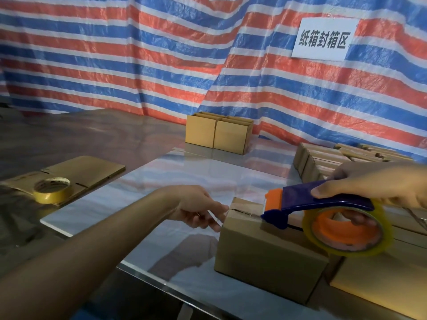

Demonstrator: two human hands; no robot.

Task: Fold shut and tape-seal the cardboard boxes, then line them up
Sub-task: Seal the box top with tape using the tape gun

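A closed brown cardboard box stands on the shiny white tabletop in front of me. My right hand grips a blue and orange tape dispenser with a clear yellowish roll, its nose resting on the box's top seam. A strip of clear tape runs along the seam to the box's left edge. There my left hand presses the tape end against the box's upper left corner with its fingertips.
Two sealed boxes stand side by side at the back. Flattened boxes are stacked at the right. A spare tape roll lies on flat cardboard at the left. A striped tarp with a white sign hangs behind.
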